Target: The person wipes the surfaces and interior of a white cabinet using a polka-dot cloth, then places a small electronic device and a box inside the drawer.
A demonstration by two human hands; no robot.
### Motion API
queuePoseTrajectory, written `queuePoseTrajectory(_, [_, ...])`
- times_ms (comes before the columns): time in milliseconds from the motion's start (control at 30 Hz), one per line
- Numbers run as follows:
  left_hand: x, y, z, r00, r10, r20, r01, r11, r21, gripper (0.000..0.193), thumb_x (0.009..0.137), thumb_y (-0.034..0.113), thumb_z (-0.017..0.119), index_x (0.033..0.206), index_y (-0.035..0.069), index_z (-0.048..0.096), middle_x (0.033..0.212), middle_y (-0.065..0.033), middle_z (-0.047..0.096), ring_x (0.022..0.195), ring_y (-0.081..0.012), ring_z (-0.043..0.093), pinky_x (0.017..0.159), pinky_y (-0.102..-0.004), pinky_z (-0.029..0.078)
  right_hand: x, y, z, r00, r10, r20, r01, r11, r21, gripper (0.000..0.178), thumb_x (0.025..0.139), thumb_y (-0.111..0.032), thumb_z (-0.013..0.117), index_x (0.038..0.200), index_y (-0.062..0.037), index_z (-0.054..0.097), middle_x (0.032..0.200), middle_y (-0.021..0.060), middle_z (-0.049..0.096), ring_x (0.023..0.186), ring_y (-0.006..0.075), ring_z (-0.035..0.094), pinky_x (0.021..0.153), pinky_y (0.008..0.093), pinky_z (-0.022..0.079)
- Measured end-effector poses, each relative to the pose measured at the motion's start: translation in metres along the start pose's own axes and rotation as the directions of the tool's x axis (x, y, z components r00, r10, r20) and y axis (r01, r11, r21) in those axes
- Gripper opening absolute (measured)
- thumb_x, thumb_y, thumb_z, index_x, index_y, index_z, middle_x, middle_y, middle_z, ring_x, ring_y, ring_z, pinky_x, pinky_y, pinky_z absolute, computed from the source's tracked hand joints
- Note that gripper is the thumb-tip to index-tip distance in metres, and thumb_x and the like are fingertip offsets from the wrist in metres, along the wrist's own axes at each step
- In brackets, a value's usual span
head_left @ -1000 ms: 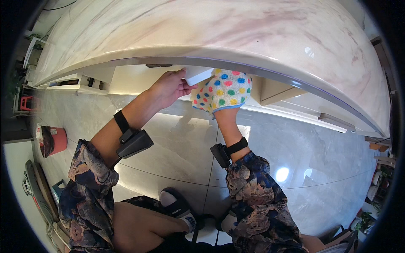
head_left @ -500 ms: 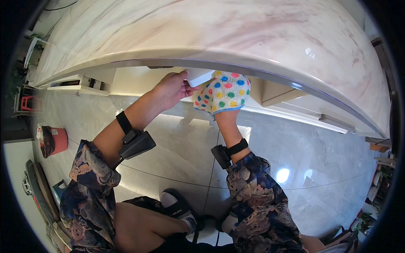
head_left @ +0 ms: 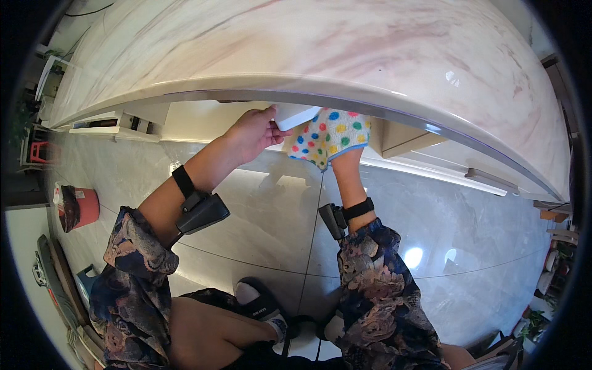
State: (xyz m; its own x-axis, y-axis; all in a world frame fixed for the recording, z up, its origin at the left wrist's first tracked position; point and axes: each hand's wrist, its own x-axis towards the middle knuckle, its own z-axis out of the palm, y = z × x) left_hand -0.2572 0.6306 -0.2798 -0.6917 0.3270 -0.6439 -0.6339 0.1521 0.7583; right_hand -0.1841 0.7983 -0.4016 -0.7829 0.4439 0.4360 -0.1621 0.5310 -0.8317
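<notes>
Just under the front edge of the marble-patterned countertop (head_left: pixel 345 55), my left hand (head_left: pixel 251 134) is closed on the near corner of a white box-like object (head_left: pixel 295 116). The countertop hides that object's far part. A fluffy white cloth (head_left: pixel 331 134) with coloured dots and a blue hem covers my right hand (head_left: pixel 347 164). Its fingers are out of sight under the cloth and the counter edge; only the wrist end shows. The cloth lies against the white object's right side.
Below the counter, an open compartment (head_left: pixel 132 125) with dark items sits at the left, and a drawer with a long handle (head_left: pixel 492 180) at the right. A pink bin (head_left: pixel 86 205) with a dark liner stands on the grey tiled floor (head_left: pixel 431 222).
My right hand and the dotted cloth have moved a little to the right and farther under the counter edge. The left hand keeps its hold, nearly still, with the white object slightly shifted.
</notes>
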Motion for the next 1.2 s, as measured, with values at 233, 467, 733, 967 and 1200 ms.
queuePoseTrajectory(233, [-0.001,0.003,0.003,1.000,0.015,-0.005,-0.015,1.000,-0.011,0.031,0.100,0.024,0.036,0.118,0.000,0.046,0.109,-0.0151,0.057,0.098,-0.0239,0.057,0.083,-0.0357,0.046,0.026,-0.018,-0.010,0.956,-0.282,0.081,0.293,0.909,-0.297,0.026,0.079,-0.020,0.062,0.103,-0.0102,0.065,0.104,0.0104,0.064,0.093,0.0299,0.059,0.086,0.0395,0.044])
queuePoseTrajectory(467, [0.007,-0.003,-0.001,1.000,-0.003,0.015,0.003,1.000,0.009,0.031,0.100,0.023,0.035,0.118,0.000,0.046,0.108,-0.0146,0.057,0.099,-0.0243,0.057,0.085,-0.0370,0.045,0.018,0.000,-0.004,0.997,-0.069,0.021,0.070,0.997,-0.027,0.024,0.080,-0.018,0.063,0.101,-0.0073,0.066,0.103,0.0101,0.065,0.093,0.0286,0.060,0.086,0.0373,0.045])
queuePoseTrajectory(733, [0.006,0.000,0.004,1.000,0.002,0.014,-0.002,1.000,-0.008,0.032,0.101,0.024,0.034,0.120,0.000,0.045,0.110,-0.0150,0.056,0.100,-0.0249,0.056,0.086,-0.0372,0.045,0.017,0.010,-0.003,0.990,-0.138,-0.006,0.137,0.987,-0.083,0.029,0.077,-0.024,0.063,0.101,-0.0094,0.066,0.106,0.0090,0.064,0.098,0.0296,0.057,0.091,0.0426,0.041])
queuePoseTrajectory(967, [0.005,-0.001,0.002,1.000,-0.011,-0.003,0.011,1.000,0.000,0.033,0.101,0.025,0.034,0.119,0.000,0.045,0.108,-0.0145,0.056,0.099,-0.0245,0.056,0.086,-0.0370,0.044,0.014,0.011,0.000,0.963,-0.270,0.012,0.265,0.932,-0.250,0.032,0.073,-0.023,0.066,0.102,-0.0096,0.066,0.107,0.0097,0.064,0.100,0.0303,0.057,0.093,0.0427,0.040])
queuePoseTrajectory(1200, [0.007,-0.005,0.000,1.000,-0.007,0.001,0.007,1.000,-0.002,0.034,0.101,0.026,0.034,0.120,0.000,0.045,0.108,-0.0142,0.056,0.099,-0.0243,0.056,0.086,-0.0369,0.044,0.013,0.009,-0.002,0.958,-0.284,0.030,0.283,0.934,-0.220,0.029,0.076,-0.017,0.064,0.104,-0.0070,0.064,0.107,0.0106,0.063,0.097,0.0301,0.058,0.093,0.0396,0.042])
